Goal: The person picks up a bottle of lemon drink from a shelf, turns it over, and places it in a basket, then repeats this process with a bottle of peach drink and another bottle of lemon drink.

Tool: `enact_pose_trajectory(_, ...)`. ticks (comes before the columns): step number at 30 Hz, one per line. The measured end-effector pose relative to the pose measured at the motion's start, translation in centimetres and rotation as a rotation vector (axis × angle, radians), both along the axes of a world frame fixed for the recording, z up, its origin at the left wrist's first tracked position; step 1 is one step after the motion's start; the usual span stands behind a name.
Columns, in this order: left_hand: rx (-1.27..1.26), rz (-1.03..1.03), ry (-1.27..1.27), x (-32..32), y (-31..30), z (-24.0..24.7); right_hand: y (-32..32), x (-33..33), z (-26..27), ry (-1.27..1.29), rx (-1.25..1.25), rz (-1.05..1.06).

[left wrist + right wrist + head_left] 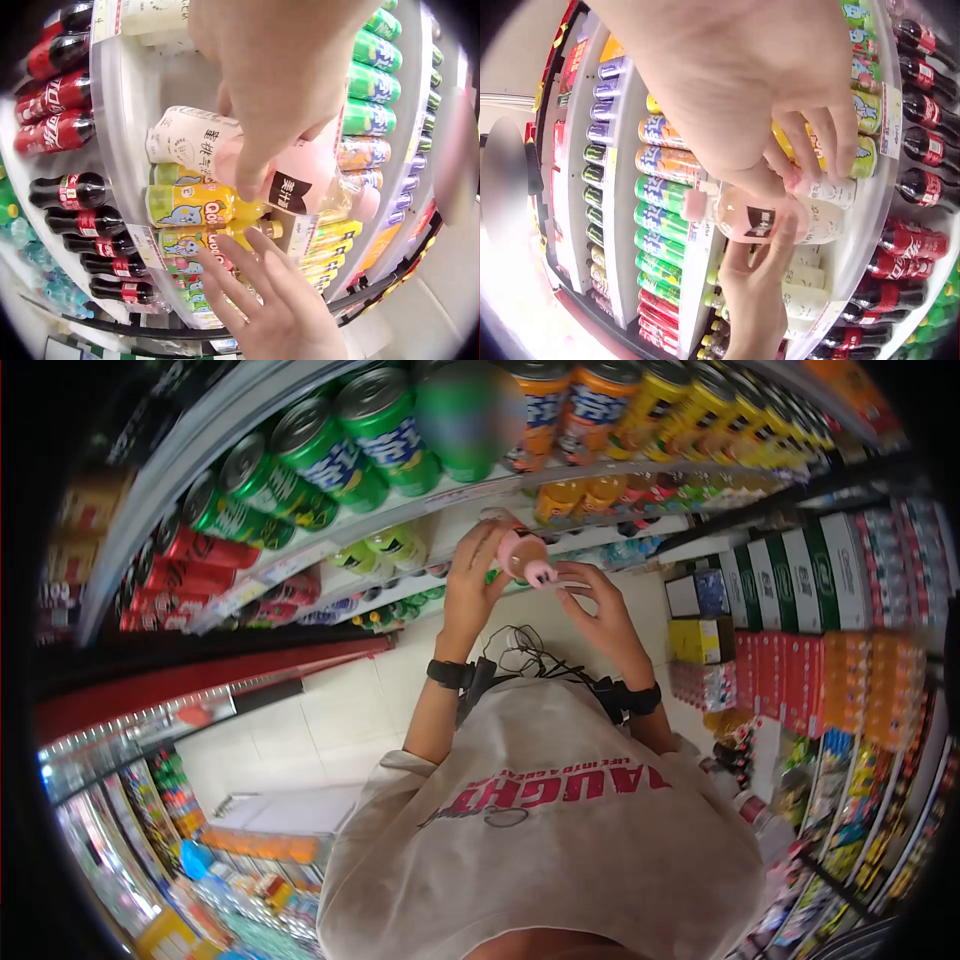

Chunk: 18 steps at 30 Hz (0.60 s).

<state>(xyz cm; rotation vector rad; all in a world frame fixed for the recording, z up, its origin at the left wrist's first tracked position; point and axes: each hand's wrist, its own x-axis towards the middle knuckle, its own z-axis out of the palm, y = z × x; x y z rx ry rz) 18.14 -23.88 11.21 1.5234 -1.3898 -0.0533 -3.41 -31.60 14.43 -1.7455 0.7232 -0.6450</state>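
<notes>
My left hand (pixel 473 575) grips a pink-labelled drink bottle (pixel 521 557) by its middle, the pink cap pointing toward me. In the left wrist view, the thumb lies across the label of the bottle (pixel 196 142), which carries a black patch. My right hand (pixel 603 618) is beside the cap end with its fingers spread, holding nothing. From the right wrist, the right hand (pixel 757 97) hangs over the bottle (pixel 761 214), while the left hand (pixel 757 300) pinches it from the other side.
Green cans (pixel 385 425) and orange cans (pixel 600 405) line the shelf in front. Cola bottles (pixel 79 191) and yellow-labelled juice bottles (pixel 187 204) stand on shelves around the bottle. Stacked drink cartons (pixel 780 680) are at the right, above a tiled floor (pixel 340 695).
</notes>
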Motion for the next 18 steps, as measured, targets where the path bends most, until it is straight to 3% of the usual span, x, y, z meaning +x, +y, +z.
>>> enact_pose_trajectory(3, 0.136, -0.058, 0.139, 0.5, -1.1, 0.2, 0.4, -1.0, 0.7, -0.012, -0.038, -0.035)
enact_pose_trajectory(8, 0.071, -0.047, 0.006, 2.0, -2.8, -0.9, 0.9, -1.2, 1.5, -0.054, -0.093, -0.054)
enact_pose_trajectory(11, 0.162, -0.080, 0.216, 2.9, -3.3, -0.8, 1.0, -1.2, 1.3, -0.091, -0.053, -0.042)
enact_pose_trajectory(18, 0.188, -0.133, 0.124, 3.8, -4.9, -0.9, 0.5, -0.6, 1.1, -0.169, -0.058, -0.004)
